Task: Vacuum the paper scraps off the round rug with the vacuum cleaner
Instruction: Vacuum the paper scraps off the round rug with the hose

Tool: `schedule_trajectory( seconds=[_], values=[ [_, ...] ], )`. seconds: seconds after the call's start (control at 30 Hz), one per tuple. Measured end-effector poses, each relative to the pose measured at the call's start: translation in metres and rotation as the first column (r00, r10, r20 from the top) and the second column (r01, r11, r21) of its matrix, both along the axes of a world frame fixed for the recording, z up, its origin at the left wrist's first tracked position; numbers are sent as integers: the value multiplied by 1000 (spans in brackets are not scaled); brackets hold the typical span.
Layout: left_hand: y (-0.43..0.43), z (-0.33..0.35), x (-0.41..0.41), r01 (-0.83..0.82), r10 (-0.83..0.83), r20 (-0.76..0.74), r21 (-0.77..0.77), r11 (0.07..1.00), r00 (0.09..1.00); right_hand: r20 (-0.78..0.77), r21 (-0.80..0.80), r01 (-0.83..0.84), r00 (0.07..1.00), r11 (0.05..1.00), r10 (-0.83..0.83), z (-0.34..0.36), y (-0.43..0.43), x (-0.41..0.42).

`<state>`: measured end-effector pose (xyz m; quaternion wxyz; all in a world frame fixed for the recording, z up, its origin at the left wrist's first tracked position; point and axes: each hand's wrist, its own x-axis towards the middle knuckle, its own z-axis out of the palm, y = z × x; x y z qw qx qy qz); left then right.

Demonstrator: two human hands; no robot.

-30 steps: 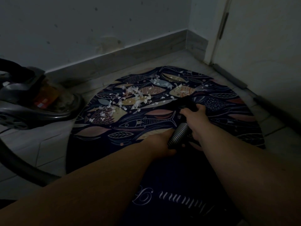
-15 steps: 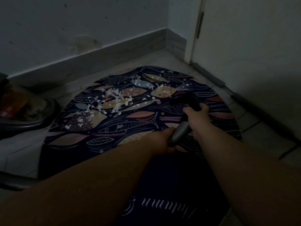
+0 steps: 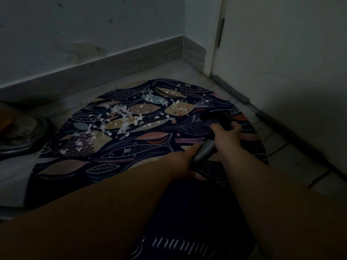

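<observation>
The one head-worn view looks forward and down, close over the near edge of the round rug. It faces the room corner beyond the rug's far edge, where the wall meets the door.

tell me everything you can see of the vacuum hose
The hose is a grey, ribbed tube, plastic by its look, slanting over the round rug. Its far end joins a black nozzle, gripped by the right hand; the left hand holds the ribbed part nearer. The rest is hidden behind the arms.
</observation>
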<state>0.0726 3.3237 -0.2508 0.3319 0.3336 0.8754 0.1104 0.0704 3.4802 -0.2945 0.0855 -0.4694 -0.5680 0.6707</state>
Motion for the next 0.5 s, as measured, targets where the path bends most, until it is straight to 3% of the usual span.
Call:
schedule_trajectory(
  seconds=[0.5],
  values=[
    [-16,-17,-19,-48,48,2,-29,998,999,-15,-30,-150,989,988,149,-10,-11,-28]
  ],
)
